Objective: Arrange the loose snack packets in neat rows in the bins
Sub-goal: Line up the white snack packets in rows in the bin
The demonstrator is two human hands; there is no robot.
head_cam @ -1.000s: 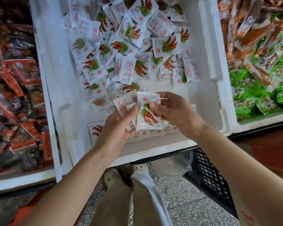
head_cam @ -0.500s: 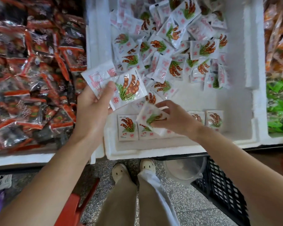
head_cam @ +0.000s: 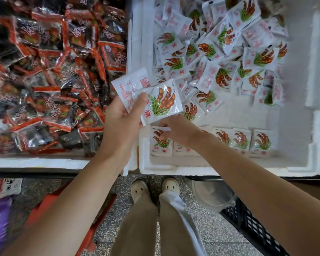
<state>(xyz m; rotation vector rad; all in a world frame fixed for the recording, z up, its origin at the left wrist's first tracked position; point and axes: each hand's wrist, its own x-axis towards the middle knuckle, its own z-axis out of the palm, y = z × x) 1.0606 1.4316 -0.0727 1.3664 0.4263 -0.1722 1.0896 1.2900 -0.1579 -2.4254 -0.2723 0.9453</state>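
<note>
Snack packets (head_cam: 220,52), heaped in foam bin (head_cam: 192,170) — one row (head_cam: 242,140) (front)

Two white packets (head_cam: 161,102) in left hand (head_cam: 122,122), four row packets (head_cam: 242,139) in clear sight, two foam bins (head_cam: 174,169), two shoes (head_cam: 139,189).

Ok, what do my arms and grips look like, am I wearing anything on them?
Left forearm and right forearm are bare, no sleeves in view. Left grip and right grip are gloveless, with no watch, band or ring visible.
</note>
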